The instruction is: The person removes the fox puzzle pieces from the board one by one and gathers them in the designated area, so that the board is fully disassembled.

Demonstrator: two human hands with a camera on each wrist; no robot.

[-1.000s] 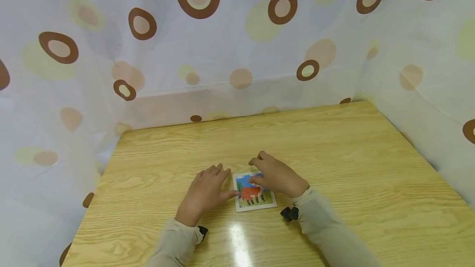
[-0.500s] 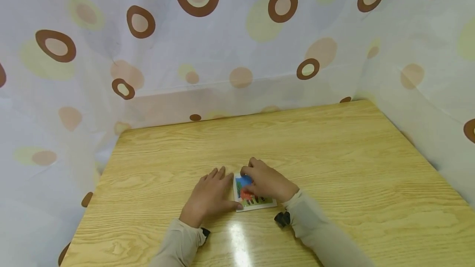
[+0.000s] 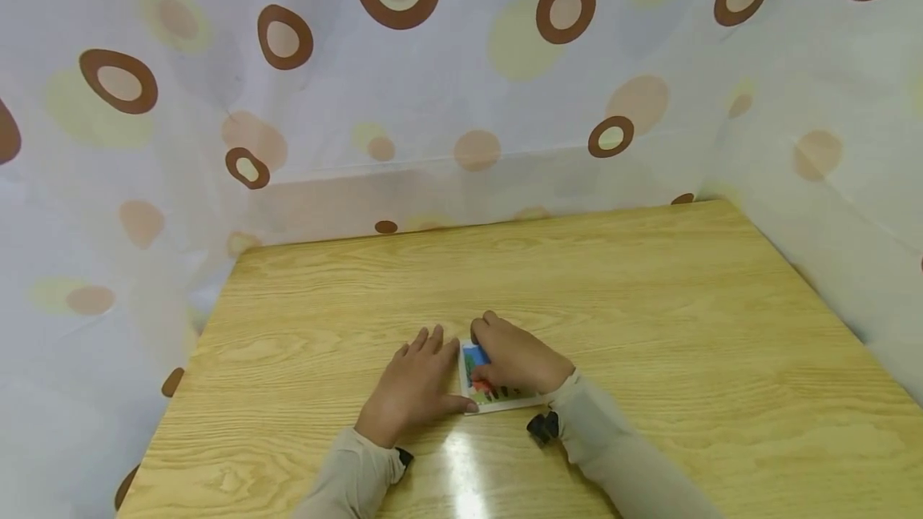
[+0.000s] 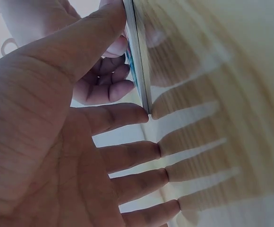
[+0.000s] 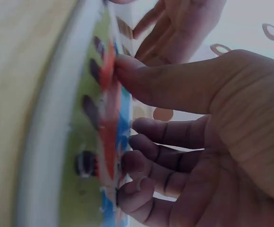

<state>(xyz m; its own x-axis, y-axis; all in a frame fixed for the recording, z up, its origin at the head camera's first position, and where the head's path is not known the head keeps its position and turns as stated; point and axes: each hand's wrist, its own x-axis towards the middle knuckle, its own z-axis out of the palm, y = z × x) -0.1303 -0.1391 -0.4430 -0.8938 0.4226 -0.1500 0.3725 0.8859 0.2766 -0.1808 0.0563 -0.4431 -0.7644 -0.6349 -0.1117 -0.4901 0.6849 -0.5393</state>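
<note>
A small flat picture board [image 3: 503,405] with a white border lies on the table, showing a red animal on green under blue. My left hand [image 3: 414,392] braces its left side: straight fingers rest on the wood, the index tip meets the board's edge, and the thumb lies at the near left corner. Over the picture is my right hand [image 3: 521,359], covering most of it. In the right wrist view its fingers [image 5: 139,189] are bent with tips against the picture, and the thumb touches the red part. Whether they pinch anything is not clear.
Wood-grain table [image 3: 649,287] extends around both hands. Behind and at the sides hangs a white curtain [image 3: 425,110] with brown and yellow rings. A small black device [image 3: 542,428] sits at the right wrist, above the sleeve cuff.
The right hand has come down and leftward onto the picture, its fingers drawing in. The left hand has slid slightly right, its thumb now at the board's near left corner.
</note>
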